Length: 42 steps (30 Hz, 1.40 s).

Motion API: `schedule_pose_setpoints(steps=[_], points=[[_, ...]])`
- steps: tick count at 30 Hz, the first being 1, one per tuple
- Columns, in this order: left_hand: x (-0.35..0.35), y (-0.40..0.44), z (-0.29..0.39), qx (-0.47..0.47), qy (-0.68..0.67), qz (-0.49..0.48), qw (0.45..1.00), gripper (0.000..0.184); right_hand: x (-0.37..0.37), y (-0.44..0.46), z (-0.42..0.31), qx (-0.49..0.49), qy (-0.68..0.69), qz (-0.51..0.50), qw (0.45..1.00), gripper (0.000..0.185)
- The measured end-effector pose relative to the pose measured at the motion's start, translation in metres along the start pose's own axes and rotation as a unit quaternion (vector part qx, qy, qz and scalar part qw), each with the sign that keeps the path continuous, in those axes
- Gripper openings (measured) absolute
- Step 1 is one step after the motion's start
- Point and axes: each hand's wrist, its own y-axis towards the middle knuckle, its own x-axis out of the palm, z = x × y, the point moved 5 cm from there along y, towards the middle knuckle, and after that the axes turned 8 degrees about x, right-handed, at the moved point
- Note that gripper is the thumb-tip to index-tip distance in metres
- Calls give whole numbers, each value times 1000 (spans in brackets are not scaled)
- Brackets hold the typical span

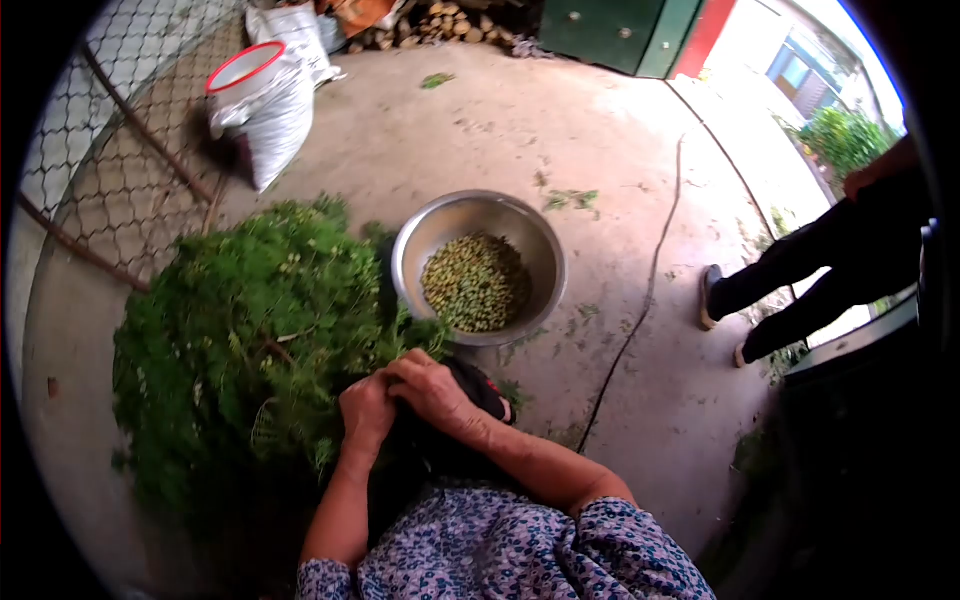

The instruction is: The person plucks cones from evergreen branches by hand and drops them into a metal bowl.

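My left hand (pixel 367 408) and my right hand (pixel 428 390) meet in front of my lap, fingers closed. A feathery green sprig (pixel 413 338) sticks out just beyond the left hand, which seems to grip its stem. The right fingers pinch right beside it; what lies in them is hidden. Ahead of the hands stands a round metal basin (pixel 425 232), its bottom covered by many small green and yellowish berry-like pieces (pixel 478 283). To the left a large heap of feathery green plants (pixel 260 310) lies on the floor, reaching up to the basin and my left arm.
A white sack (pixel 275 135) with a red-rimmed tub (pixel 247 68) on top stands at the back left, near a wire-mesh fence (pixel 120 130). Stacked firewood (pixel 440 22) and a green cabinet (pixel 600 30) are behind. A person in dark trousers (pixel 800 265) stands at right. A dark cable (pixel 640 310) crosses the floor.
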Motion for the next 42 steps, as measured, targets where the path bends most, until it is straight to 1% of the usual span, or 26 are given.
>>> schedule_pose_setpoints(steps=[1,3,5,7,9,11,12,13,14,16,18,19,21,23,24,25,27,28,29,31,33,35,37,39,41,42], points=[[-3,2,4,13,-2,18,1000,8,0,-1,-3,-15,-5,21,1000,23],[-4,0,2,12,-1,12,1000,5,2,-1,-7,-45,-41,8,998,20],[-5,-1,0,-3,-2,7,1000,4,5,-5,-7,-67,-22,32,997,18],[-8,0,3,5,-31,37,999,5,7,-5,-11,-77,-19,49,996,19],[-10,0,5,28,-28,65,997,7,5,-4,-13,-32,4,44,999,18],[-18,2,7,21,-30,69,997,8,7,-6,-5,91,108,-18,990,13],[-18,4,8,19,-33,40,998,9,6,-8,-10,129,146,-32,980,11],[-16,5,8,18,-37,10,999,9,2,-8,-14,131,148,-39,979,11],[-16,3,5,34,-39,42,998,4,-8,-3,-17,114,139,-3,984,13],[-17,3,5,3,-19,36,999,5,-32,10,-17,74,92,71,991,17],[-20,3,4,-33,-27,35,999,14,-58,24,-5,21,30,142,989,21],[-21,2,3,-34,-25,35,999,14,-70,31,1,-9,6,175,984,22],[-23,-2,-7,-84,-110,46,989,12,-90,45,6,-1,-109,213,971,27],[-27,-6,-14,-71,-126,74,987,11,-100,57,18,-8,-291,240,926,33],[-31,-6,-18,-90,-171,82,978,13,-106,58,36,35,-242,225,943,37],[-37,-4,-19,-107,-215,91,966,15,-112,59,37,54,-202,237,949,32],[-59,1,-13,-105,-224,119,962,16,-114,57,44,112,-137,217,960,26],[-69,2,-16,-158,-259,145,942,14,-109,56,40,43,-155,229,960,18],[-77,1,-21,-210,-294,169,917,13,-102,52,40,41,-150,225,962,18],[-100,0,-39,-255,-325,224,882,16,-82,47,35,73,-71,160,982,15],[-130,2,-47,-270,-405,371,791,12,-65,42,26,91,-50,118,988,13],[-161,2,-61,-231,-462,469,717,10,-51,39,21,65,-38,96,993,13],[-191,6,-73,-119,-559,515,639,16,-40,37,18,53,-30,93,994,15],[-215,9,-64,29,-612,425,667,16,-33,38,10,50,-16,76,996,16],[-229,6,-66,36,-588,449,672,22,-28,40,-1,43,-6,68,997,17],[-232,8,-62,84,-640,385,660,23,-26,41,-6,44,1,63,997,18]])
